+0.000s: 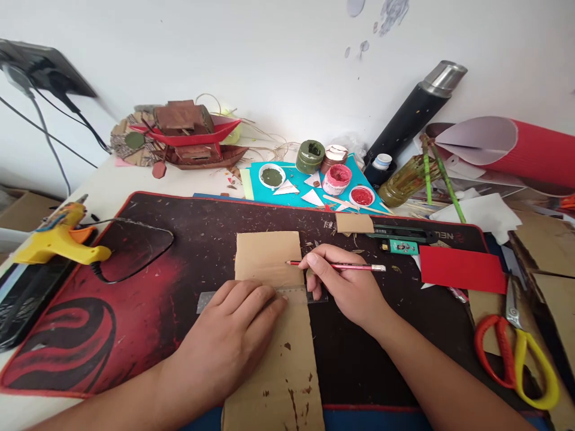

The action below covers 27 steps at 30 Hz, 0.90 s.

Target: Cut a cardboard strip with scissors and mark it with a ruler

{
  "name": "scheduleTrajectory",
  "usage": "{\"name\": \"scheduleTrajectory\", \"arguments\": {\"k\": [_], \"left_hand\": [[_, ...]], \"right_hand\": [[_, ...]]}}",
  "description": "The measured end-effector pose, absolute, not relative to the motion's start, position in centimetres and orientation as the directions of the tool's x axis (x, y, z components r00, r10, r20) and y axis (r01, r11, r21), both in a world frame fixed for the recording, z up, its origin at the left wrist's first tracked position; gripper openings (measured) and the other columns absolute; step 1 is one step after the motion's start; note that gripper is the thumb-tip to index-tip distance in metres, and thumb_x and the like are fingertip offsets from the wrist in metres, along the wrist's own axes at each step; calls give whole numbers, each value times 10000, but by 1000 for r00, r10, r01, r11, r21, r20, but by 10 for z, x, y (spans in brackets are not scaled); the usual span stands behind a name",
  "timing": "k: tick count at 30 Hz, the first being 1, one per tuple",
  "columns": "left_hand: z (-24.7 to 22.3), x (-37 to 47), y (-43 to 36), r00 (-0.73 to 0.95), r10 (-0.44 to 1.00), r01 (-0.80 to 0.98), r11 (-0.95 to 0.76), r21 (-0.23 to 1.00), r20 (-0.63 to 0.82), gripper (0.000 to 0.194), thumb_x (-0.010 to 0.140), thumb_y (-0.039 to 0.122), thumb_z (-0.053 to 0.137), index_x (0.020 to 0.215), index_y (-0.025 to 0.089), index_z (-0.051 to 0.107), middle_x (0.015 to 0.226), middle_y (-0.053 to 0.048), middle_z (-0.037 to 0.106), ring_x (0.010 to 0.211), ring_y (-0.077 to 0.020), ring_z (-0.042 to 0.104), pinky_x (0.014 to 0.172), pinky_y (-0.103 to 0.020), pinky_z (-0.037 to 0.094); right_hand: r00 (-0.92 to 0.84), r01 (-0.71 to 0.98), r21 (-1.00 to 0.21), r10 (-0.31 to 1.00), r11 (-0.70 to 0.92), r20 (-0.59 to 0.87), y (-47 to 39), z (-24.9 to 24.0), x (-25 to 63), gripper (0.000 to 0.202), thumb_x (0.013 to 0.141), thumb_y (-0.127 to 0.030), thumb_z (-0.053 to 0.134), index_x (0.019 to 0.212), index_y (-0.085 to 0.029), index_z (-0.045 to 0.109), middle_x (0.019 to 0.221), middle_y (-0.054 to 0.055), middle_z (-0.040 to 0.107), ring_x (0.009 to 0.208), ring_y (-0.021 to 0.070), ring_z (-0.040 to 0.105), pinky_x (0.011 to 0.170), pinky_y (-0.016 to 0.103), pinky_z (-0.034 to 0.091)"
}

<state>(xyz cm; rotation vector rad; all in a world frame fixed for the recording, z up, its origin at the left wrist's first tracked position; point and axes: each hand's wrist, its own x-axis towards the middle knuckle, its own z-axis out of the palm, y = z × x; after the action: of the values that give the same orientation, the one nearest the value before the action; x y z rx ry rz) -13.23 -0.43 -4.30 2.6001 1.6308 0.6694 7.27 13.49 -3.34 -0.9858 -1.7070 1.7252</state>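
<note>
Head view: the cardboard strip (268,248) lies on the dark mat (197,239), its long axis running away from the person, the clear ruler (206,302) crossing it. The left hand (245,323) rests spread over both, gripping nothing. The right hand (344,281), nearer the strip's right edge, pinches a pencil (363,267), its point leftward, just beyond the ruler; whether it touches cardboard cannot be told.
</note>
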Motion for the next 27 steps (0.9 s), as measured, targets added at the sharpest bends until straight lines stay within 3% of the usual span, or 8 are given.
{"name": "scheduleTrajectory", "arguments": {"k": [5, 10, 19, 27], "left_hand": [[-46, -133, -5, 365, 858, 862, -458, 219, 360, 286, 1104, 118, 487, 1304, 151, 689, 1179, -80, 750, 1075, -277, 618, 922, -417, 440], [-48, -132, -5, 360, 853, 858, -462, 225, 378, 279, 1106, 126, 487, 1288, 141, 698, 1151, -75, 750, 1057, -272, 631, 920, -415, 451], [-43, -131, -5, 365, 843, 847, -477, 234, 395, 314, 1105, 111, 477, 1330, 103, 697, 1140, -78, 750, 1057, -263, 640, 938, -415, 482], [-44, -130, -5, 362, 849, 857, -466, 221, 386, 344, 1109, 115, 444, 1356, 83, 681, 1131, -77, 751, 1041, -267, 622, 927, -420, 471]], "right_hand": [[-531, -10, -990, 840, -142, -115, 140, -29, 72, 402, 1030, -573, 731, 893, -196, 757, 606, -18, 686, 461, 111, 623, 429, 203, 394], [-562, -68, -981, 820, -179, -111, 140, -19, 62, 442, 1014, -616, 739, 891, -194, 780, 614, 0, 702, 467, 119, 640, 435, 208, 401], [-637, 89, -995, 765, -46, -92, 126, -29, 46, 406, 1089, -540, 636, 955, -184, 776, 650, -1, 703, 457, 93, 528, 463, 228, 396], [-652, 155, -988, 751, -5, -106, 125, -31, 45, 353, 1103, -456, 599, 951, -190, 773, 647, 0, 709, 469, 97, 537, 478, 225, 404]]}}
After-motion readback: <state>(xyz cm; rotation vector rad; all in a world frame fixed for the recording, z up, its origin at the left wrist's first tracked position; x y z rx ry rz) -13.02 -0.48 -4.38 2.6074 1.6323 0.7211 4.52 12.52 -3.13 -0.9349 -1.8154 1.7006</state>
